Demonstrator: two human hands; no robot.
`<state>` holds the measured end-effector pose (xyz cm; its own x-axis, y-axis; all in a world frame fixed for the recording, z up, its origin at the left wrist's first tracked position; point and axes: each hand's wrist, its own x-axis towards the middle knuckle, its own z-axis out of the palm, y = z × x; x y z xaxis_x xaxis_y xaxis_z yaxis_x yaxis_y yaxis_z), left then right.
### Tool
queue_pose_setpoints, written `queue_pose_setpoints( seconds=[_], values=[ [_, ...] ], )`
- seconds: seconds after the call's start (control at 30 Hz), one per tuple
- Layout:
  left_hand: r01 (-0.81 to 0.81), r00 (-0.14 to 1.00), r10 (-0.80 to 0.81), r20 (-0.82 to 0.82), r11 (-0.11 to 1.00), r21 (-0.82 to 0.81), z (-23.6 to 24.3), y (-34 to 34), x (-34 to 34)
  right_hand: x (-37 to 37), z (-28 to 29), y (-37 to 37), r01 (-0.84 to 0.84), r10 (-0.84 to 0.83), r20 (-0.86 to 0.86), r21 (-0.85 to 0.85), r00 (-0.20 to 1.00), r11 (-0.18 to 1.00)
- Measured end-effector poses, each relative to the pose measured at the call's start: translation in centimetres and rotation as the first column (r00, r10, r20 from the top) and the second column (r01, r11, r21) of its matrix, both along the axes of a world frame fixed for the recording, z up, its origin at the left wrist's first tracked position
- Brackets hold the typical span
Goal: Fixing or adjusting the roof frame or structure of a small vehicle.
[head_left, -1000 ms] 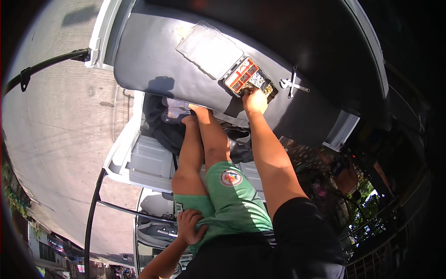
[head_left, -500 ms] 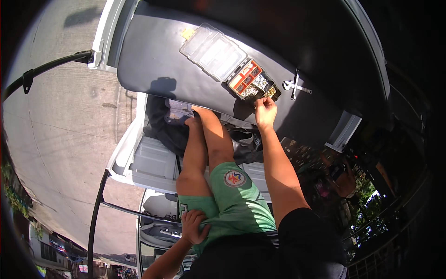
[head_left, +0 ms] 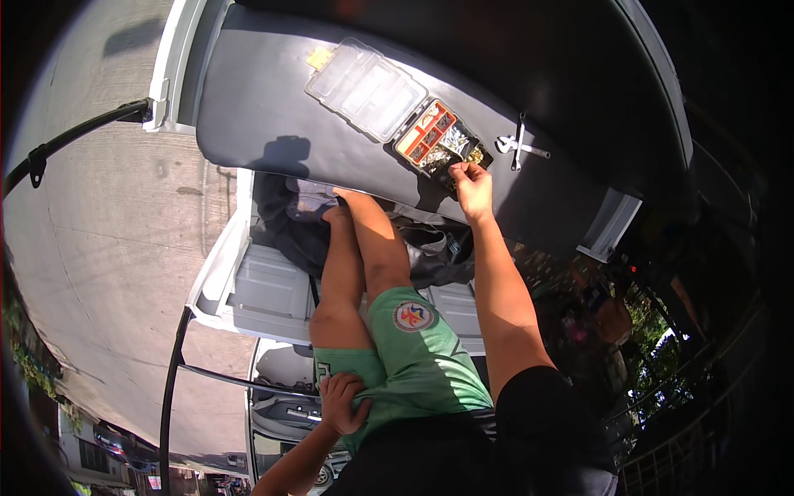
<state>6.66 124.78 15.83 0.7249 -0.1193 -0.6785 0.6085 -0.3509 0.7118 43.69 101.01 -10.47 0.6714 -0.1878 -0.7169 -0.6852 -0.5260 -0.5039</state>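
Note:
My right hand (head_left: 474, 189) is at the near corner of an organizer box (head_left: 431, 139), thumb and fingertips pinched together. Whatever lies between those fingertips is too small to make out. Orange-red dividers split part of the box, and its compartments hold small silvery and brassy hardware. The clear lid (head_left: 368, 89) is swung back flat, with a yellow piece (head_left: 319, 57) at its far corner. My left hand (head_left: 344, 403) rests on the green shorts (head_left: 413, 364) over my thigh, fingers loosely spread and holding nothing.
Two crossed wrenches (head_left: 519, 147), one adjustable, lie right of the box on the black padded seat (head_left: 265, 91). Black metal bars (head_left: 78, 136) stand at the left beside the concrete pavement (head_left: 107, 248). A dark bag or cloth (head_left: 277, 223) lies below the seat edge.
My right hand stays at the box corner, its wrist turned slightly. The whole view has shifted a little, moving the box and wrenches left and up. My left hand has not moved.

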Motion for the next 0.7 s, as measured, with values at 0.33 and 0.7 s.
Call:
queue_pose_setpoints(
  seconds=[0.33, 0.7],
  values=[
    [-0.029, 0.999, 0.029, 0.041, 1.000, 0.001, -0.1, -0.2, 0.2, 1.6, 0.3, 4.7, -0.827, 0.661, -0.508, -0.434, 0.552, 0.357],
    [-0.019, 1.000, 0.019, -0.006, 1.000, -0.002, -0.1, -0.3, 0.1, 3.8, -1.2, 6.0, -0.918, 0.739, -0.569, -0.357, 0.361, 0.174]
  ],
)
